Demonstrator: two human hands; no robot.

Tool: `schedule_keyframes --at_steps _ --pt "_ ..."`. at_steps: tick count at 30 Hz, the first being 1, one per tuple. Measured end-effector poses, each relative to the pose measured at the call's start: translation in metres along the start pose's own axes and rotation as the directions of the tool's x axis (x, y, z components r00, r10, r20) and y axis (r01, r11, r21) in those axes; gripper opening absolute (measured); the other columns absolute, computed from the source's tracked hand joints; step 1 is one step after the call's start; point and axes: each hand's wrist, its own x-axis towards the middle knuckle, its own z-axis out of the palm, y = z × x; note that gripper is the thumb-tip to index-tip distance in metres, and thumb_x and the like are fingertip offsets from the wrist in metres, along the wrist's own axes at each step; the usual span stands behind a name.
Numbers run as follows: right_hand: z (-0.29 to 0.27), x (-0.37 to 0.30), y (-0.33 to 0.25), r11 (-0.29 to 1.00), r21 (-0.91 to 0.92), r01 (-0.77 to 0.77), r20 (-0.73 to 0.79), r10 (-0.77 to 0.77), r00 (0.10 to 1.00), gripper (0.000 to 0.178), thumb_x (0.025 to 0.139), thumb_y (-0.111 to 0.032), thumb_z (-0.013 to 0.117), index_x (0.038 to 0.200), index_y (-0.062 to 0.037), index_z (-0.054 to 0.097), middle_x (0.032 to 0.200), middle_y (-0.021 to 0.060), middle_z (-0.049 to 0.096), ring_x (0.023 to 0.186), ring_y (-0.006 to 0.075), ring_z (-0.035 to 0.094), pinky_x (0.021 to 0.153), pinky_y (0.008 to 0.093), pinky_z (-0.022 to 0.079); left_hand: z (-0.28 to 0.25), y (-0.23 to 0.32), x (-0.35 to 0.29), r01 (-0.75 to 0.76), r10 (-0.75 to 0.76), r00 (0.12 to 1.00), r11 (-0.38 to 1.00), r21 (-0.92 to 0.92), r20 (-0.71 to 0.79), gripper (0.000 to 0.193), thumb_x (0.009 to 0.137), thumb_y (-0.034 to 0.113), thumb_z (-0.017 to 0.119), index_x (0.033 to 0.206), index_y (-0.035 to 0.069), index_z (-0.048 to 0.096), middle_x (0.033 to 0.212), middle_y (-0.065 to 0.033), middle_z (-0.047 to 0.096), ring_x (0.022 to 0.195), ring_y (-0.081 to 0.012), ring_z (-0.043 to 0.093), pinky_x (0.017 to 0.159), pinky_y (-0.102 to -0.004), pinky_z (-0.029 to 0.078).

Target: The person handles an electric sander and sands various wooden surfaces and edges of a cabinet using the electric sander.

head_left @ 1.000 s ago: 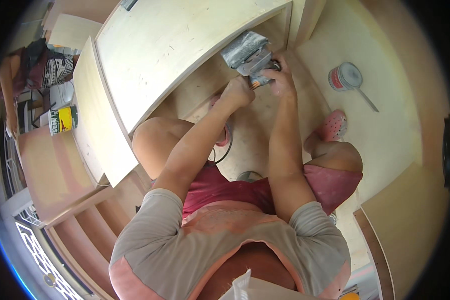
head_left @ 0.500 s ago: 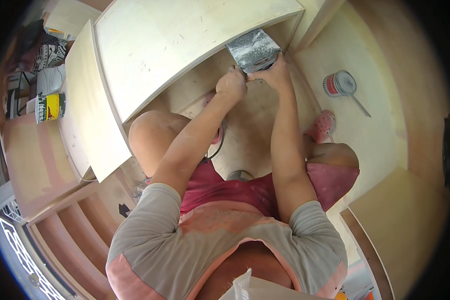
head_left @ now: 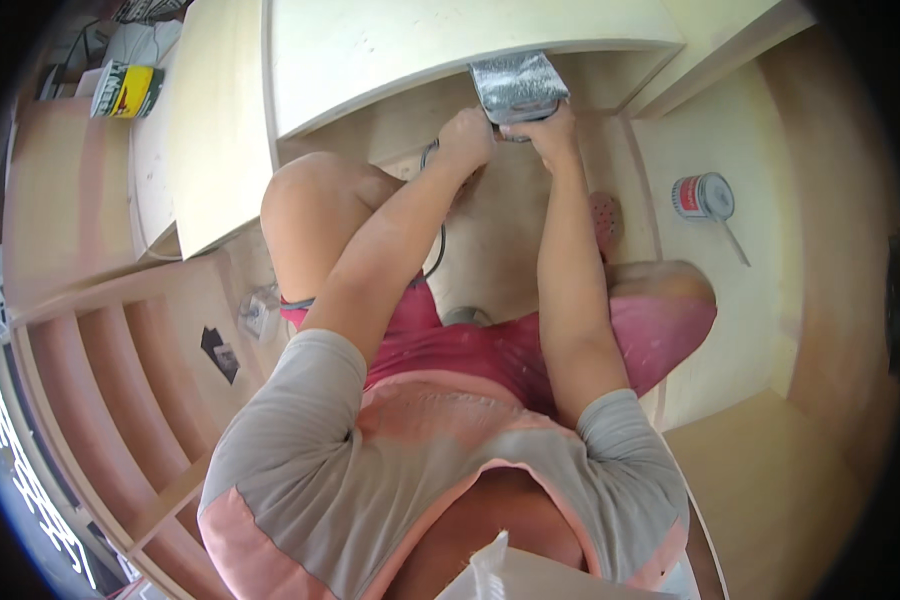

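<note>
Gripping the sander (head_left: 520, 88) near the edge of the pale panel (head_left: 420, 45), your left hand (head_left: 467, 140) curls tight at the sander's left side while your right hand (head_left: 553, 136) wraps its near right corner. How much work is done or left cannot be told.

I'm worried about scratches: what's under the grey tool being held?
Pale wood shows nearby. What lies directly under the grey tool can't be seen; the tool itself covers it.
</note>
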Motion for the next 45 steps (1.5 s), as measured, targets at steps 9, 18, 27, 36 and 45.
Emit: schedule_keyframes --at_steps 9,18,27,36,45 --pt "0.041 -0.005 0.016 0.992 -0.021 -0.122 0.096 0.124 0.988 0.087 0.04 0.004 0.085 0.118 0.0041 0.046 0.108 0.0136 0.062 0.098 0.0217 0.06 0.084 0.0332 0.051 0.005 -0.044 -0.016 0.069 -0.066 0.995 0.997 0.032 -0.07 0.026 0.077 0.015 0.059 0.099 0.0 0.062 0.103 -0.0208 0.063 0.096 -0.0341 0.062 0.081 -0.0413 0.052" --pt "0.056 -0.012 0.013 0.986 0.087 -0.139 0.174 0.123 0.977 0.095 0.04 0.005 0.085 0.123 0.0043 0.04 0.111 0.0133 0.06 0.101 0.0222 0.059 0.086 0.0331 0.051 0.007 -0.058 -0.025 0.146 -0.12 0.976 0.98 0.137 -0.182 0.025 0.075 0.013 0.056 0.097 0.003 0.064 0.101 -0.017 0.064 0.094 -0.0301 0.063 0.081 -0.0422 0.048" --pt "0.088 -0.039 0.003 0.998 -0.051 0.024 0.194 -0.014 0.981 0.096 0.044 -0.008 0.089 0.124 0.005 0.037 0.116 0.0199 0.057 0.11 0.0263 0.056 0.093 0.033 0.046 0.013 -0.101 -0.049 0.251 -0.203 0.942 0.955 0.158 -0.266 0.027 0.075 0.016 0.059 0.1 0.007 0.065 0.101 -0.0128 0.065 0.096 -0.0287 0.062 0.086 -0.0433 0.041" --pt "0.136 -0.056 -0.01 0.991 -0.133 0.012 0.285 0.027 0.958 0.098 0.045 -0.014 0.089 0.126 0.0024 0.036 0.121 0.0203 0.055 0.114 0.0283 0.053 0.097 0.0351 0.042 0.003 -0.153 -0.075 0.337 -0.281 0.896 0.934 0.115 -0.344 0.028 0.076 0.017 0.062 0.102 0.008 0.064 0.098 -0.0151 0.066 0.095 -0.0296 0.062 0.086 -0.0435 0.04" --pt "0.107 -0.043 0.007 0.959 -0.206 -0.196 0.373 0.262 0.89 0.092 0.049 -0.016 0.089 0.123 0.0083 0.039 0.119 0.0203 0.054 0.109 0.0258 0.055 0.089 0.0356 0.048 0.039 -0.154 -0.071 0.099 -0.104 0.993 0.991 -0.087 -0.053 0.033 0.073 0.015 0.06 0.102 -0.001 0.062 0.102 -0.024 0.063 0.098 -0.0372 0.061 0.083 -0.0439 0.048"
